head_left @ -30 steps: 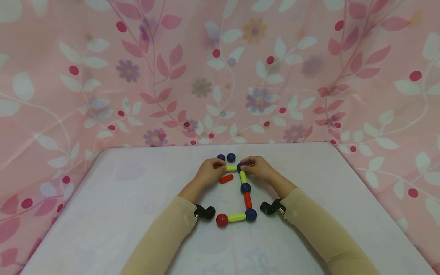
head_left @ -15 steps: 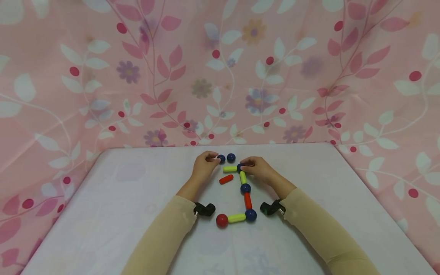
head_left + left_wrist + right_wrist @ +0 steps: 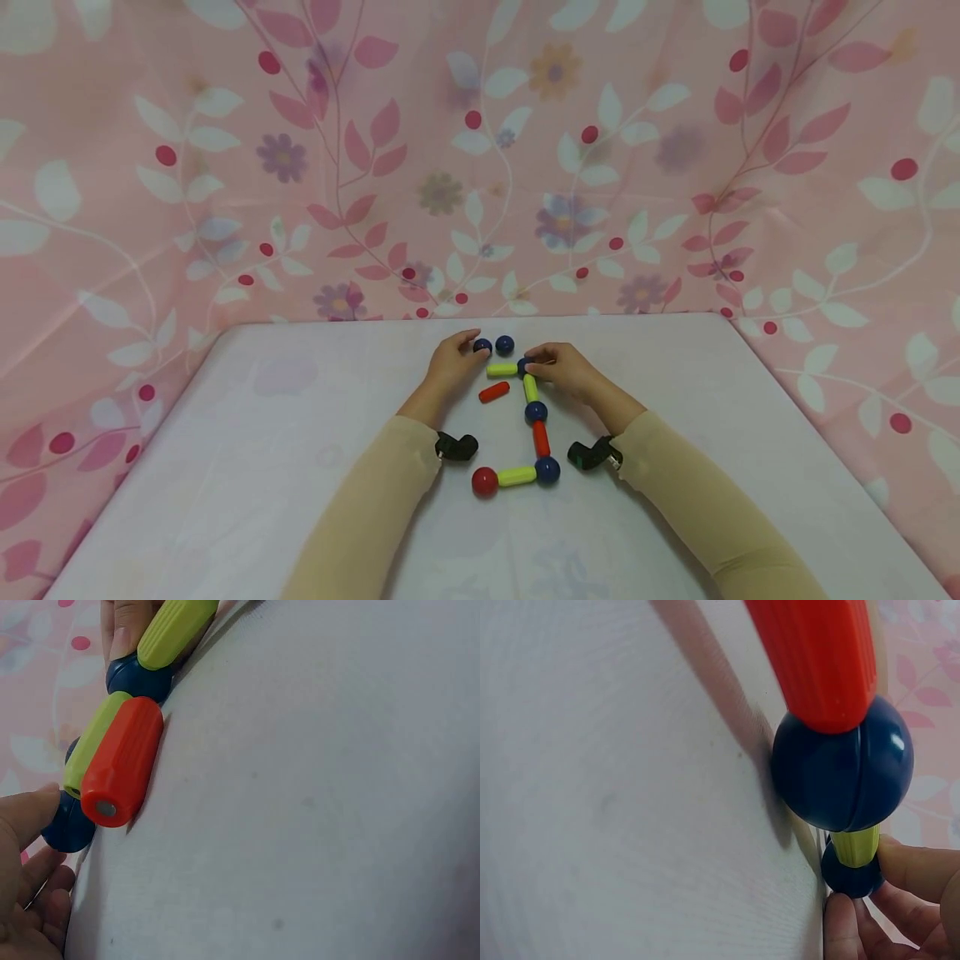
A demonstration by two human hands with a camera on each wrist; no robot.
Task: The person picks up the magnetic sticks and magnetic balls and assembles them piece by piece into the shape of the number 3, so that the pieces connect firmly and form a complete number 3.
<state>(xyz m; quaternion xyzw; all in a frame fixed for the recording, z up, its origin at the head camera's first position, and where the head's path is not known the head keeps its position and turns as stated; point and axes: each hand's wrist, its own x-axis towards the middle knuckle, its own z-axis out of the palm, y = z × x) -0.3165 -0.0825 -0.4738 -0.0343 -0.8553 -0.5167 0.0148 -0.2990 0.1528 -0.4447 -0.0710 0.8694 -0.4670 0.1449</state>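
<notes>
My left hand [image 3: 453,365] has its thumb and fingers around a dark blue ball [image 3: 482,347]; in the left wrist view the thumb touches that ball [image 3: 69,829]. With thumb and fingertips, my right hand [image 3: 564,367] pinches another blue ball [image 3: 851,879] at the far corner of a joined chain. From this corner a yellow-green rod [image 3: 502,370] points left, its other end free, and a second yellow-green rod [image 3: 531,388] runs toward me. A loose red rod [image 3: 494,392] lies just below the first one, showing a metal end in the left wrist view.
The chain continues through a blue ball [image 3: 536,412], a red rod [image 3: 542,438], a blue ball [image 3: 548,471] and a yellow-green rod [image 3: 517,476] to a red ball [image 3: 485,482]. A loose blue ball [image 3: 505,345] sits near the table's back edge, before a floral cloth [image 3: 465,208].
My left hand has released the yellow-green rod's free end and moved back and left to the loose blue ball. My right hand stays on the corner ball.
</notes>
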